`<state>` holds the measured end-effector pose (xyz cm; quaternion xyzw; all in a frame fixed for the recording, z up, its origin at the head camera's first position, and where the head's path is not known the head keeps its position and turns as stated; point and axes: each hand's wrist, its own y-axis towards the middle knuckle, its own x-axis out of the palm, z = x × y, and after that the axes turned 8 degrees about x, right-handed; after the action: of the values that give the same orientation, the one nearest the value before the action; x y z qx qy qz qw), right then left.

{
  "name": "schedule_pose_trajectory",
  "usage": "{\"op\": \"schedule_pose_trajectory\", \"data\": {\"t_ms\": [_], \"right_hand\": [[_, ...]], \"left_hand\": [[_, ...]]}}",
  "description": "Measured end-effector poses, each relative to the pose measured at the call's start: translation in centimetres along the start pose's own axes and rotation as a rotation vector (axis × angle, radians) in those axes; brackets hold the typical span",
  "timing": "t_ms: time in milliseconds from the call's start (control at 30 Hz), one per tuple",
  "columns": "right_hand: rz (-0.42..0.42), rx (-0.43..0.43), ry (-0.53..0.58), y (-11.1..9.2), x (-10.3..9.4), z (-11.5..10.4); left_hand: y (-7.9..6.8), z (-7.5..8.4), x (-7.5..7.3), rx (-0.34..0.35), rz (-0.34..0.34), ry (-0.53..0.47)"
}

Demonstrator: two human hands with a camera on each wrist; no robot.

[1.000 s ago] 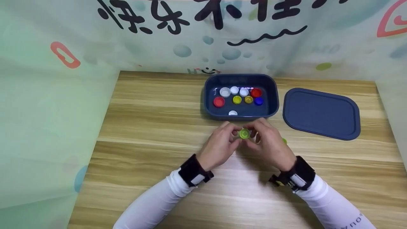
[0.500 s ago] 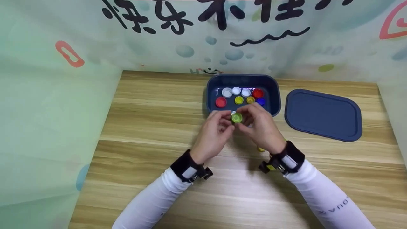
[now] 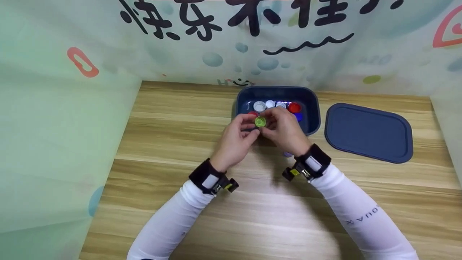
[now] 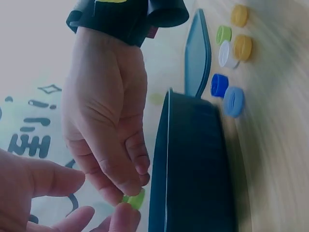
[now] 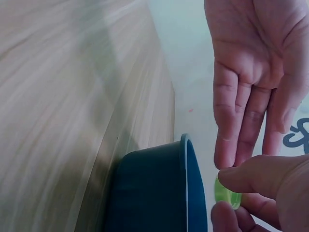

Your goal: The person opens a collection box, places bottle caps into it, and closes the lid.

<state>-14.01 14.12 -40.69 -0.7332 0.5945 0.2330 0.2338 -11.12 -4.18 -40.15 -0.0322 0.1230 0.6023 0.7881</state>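
Thumb and fingertips of my right hand (image 3: 287, 130) pinch a light green bottle cap (image 3: 260, 122) above the near part of a dark blue box (image 3: 314, 112). The right wrist view shows the cap (image 5: 228, 194) held at its edges. My left hand (image 3: 232, 146) is just left of it, fingers extended, thumb apart. Its fingertips come close to the cap; whether they touch is unclear. Inside the box lie a grey-white cap (image 3: 259, 106), a red cap (image 3: 294, 107), a blue cap (image 3: 299, 116) and others, partly hidden by my hands.
A dark blue lid (image 3: 369, 133) lies flat right of the box. In the left wrist view, several loose caps rest on the table beside the box, including a light blue cap (image 4: 233, 101) and a yellow cap (image 4: 243, 47). A printed cloth (image 3: 238, 54) hangs behind.
Both hands have moved forward and left, carrying the green cap from in front of the box to above it. The left hand's thumb and fingers have spread apart.
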Motion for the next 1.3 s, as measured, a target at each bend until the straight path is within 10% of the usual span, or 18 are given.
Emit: {"op": "schedule_pose_trajectory", "data": {"t_ms": [667,1300], "right_hand": [[-0.102,0.029,0.031,1.4,0.3,0.6],[0.057,-0.118,-0.062,-4.9,-3.4,1.3]], "left_hand": [[0.5,-0.8,-0.8,0.009,0.040,0.109],[-1.3,-0.3,2.3,0.081,-0.074,0.184]]}}
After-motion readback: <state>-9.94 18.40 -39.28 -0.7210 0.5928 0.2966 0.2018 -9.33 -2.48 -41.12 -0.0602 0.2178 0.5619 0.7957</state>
